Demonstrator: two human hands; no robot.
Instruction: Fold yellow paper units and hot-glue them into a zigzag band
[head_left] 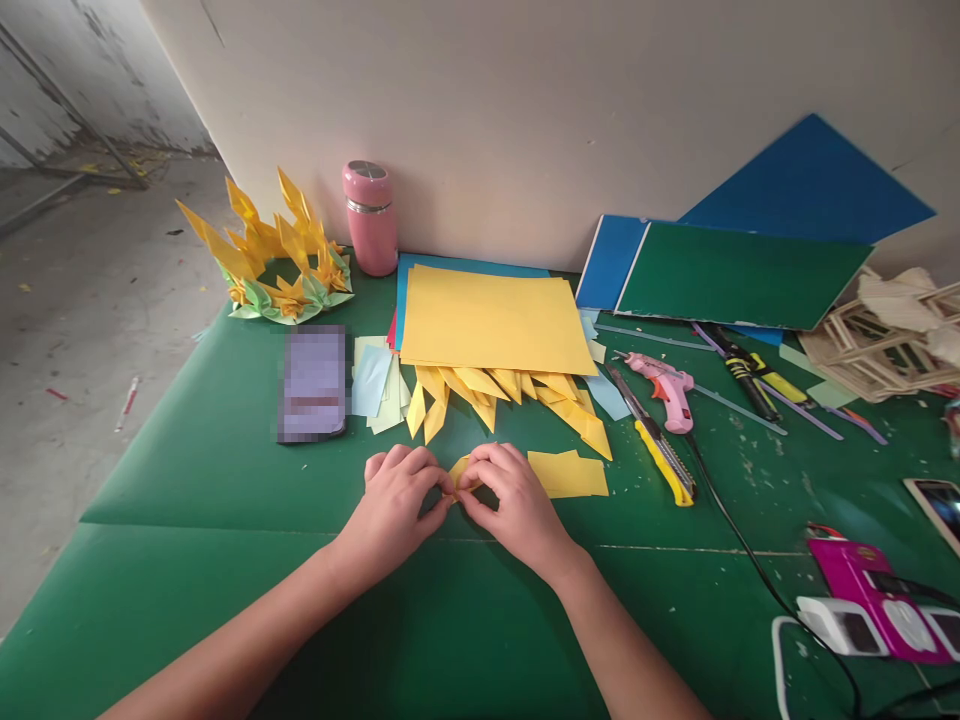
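Observation:
Between my two hands is a small piece of yellow paper [460,467], mostly hidden behind the fingers. My left hand [401,490] pinches its left end between thumb and forefinger. Close against it, my right hand [510,495] pinches the same piece from the other side. A few cut yellow paper strips [570,475] lie just right of my right hand. Beyond the hands, several folded yellow paper points [487,390] stick out from under a stack of yellow sheets [499,320].
At the back left stand a folded-paper crown [281,265] and a pink flask [372,225]; a phone [313,385] lies nearer. To the right are a yellow utility knife [664,460], a pink glue gun [667,387] with its black cord, and a magenta power strip [862,590].

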